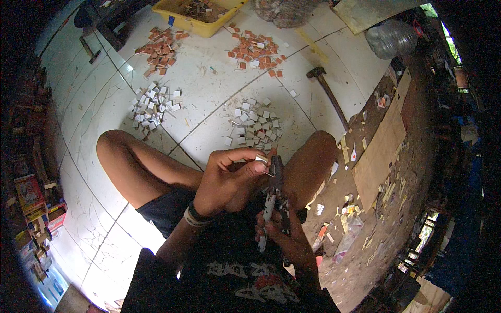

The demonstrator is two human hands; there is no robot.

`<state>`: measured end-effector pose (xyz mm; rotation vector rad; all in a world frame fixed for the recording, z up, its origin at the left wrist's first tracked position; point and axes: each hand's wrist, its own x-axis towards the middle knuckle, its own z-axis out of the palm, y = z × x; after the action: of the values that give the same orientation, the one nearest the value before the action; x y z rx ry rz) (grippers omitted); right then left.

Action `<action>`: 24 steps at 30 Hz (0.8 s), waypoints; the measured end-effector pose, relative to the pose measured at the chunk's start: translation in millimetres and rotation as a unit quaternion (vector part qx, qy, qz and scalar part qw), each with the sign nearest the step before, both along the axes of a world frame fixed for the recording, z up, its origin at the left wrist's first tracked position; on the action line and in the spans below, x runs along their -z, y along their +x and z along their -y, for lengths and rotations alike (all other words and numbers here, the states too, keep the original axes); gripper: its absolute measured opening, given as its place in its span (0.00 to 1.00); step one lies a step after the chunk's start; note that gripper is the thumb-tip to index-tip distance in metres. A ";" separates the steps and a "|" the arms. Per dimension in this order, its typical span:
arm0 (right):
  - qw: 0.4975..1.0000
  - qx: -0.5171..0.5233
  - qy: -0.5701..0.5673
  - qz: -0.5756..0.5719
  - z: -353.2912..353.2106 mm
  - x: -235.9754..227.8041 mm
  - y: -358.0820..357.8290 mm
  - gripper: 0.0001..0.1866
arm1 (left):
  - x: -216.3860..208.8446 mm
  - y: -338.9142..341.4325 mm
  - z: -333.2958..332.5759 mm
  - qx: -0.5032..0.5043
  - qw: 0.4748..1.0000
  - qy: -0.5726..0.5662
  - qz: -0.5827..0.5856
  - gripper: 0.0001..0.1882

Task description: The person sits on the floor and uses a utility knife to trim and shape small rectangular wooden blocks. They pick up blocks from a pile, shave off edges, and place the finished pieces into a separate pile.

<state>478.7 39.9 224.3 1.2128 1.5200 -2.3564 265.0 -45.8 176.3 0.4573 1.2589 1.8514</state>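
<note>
My left hand (229, 180), with a band on its wrist, pinches a small white tile piece (262, 158) between thumb and fingers. That piece is up against the dark jaws of a pair of pincers (276, 175). Around the pincers' handles, one of them whitish, my right hand (284, 235) is closed. Just beyond my hands lies a pile of white tile pieces (255, 125) on the floor. A second white pile (151, 107) is to its left. Farther away are two piles of reddish-brown tile pieces (159, 52) (255, 49).
A yellow tub (182, 23) with scraps stands at the far side. One hammer (331, 96) lies to the right, another (90, 49) far left. At right, dirt ground holds a flat board (378, 156) and litter. A clear plastic bottle (391, 39) is far right.
</note>
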 end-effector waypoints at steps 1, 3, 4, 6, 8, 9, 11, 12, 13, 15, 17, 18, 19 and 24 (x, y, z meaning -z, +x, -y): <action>1.000 0.005 -0.001 0.004 3.6 6.3 1.9 0.31 | 1.5 -0.2 -0.3 0.003 1.000 0.000 -0.009 0.08; 1.000 0.015 -0.003 0.011 8.4 20.9 3.6 0.27 | 4.6 0.2 -0.7 0.006 1.000 -0.004 -0.013 0.08; 1.000 0.015 0.008 0.011 10.6 25.0 6.5 0.25 | 5.7 1.1 -0.2 0.007 1.000 -0.010 -0.007 0.08; 0.999 0.016 0.030 0.013 12.5 32.8 11.1 0.23 | 7.0 2.7 0.7 0.019 1.000 -0.012 -0.009 0.08; 0.992 -0.033 0.113 0.050 9.3 41.2 12.1 0.22 | 7.2 4.3 1.3 0.045 0.998 -0.017 -0.029 0.09; 0.984 -0.058 0.155 0.067 7.1 44.2 12.6 0.22 | 7.2 5.0 1.0 0.042 0.999 -0.003 -0.012 0.09; 0.985 -0.043 0.151 0.072 2.8 47.3 14.8 0.25 | 8.2 7.6 0.6 0.035 0.999 0.003 0.003 0.09; 0.985 -0.036 0.150 0.075 0.5 48.3 15.8 0.27 | 10.3 8.0 0.8 0.023 1.000 -0.009 -0.018 0.09; 0.983 -0.026 0.162 0.088 -2.0 49.1 17.0 0.29 | 14.0 7.6 0.9 0.009 0.999 -0.015 -0.045 0.09; 0.976 -0.005 0.186 0.114 -6.9 49.6 20.6 0.32 | 26.3 6.4 0.8 0.007 0.995 -0.049 -0.086 0.10; 0.975 0.011 0.199 0.096 -13.4 53.6 21.8 0.36 | 45.9 -0.2 -1.4 0.026 0.988 -0.092 -0.123 0.11; 0.975 0.018 0.205 0.086 -16.0 54.5 23.6 0.38 | 57.1 -6.0 -3.3 0.060 0.972 -0.137 -0.180 0.12; 0.971 0.015 0.218 0.097 -18.4 55.3 25.6 0.38 | 68.7 -13.7 -6.7 0.087 0.951 -0.171 -0.243 0.12; 0.968 0.040 0.224 0.104 -23.5 54.0 35.8 0.38 | 114.4 -37.3 -61.5 -0.099 0.926 -0.186 -0.313 0.09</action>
<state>514.5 63.4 170.3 1.5782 2.0236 -1.9024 227.7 15.7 61.9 0.7665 2.1064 1.6132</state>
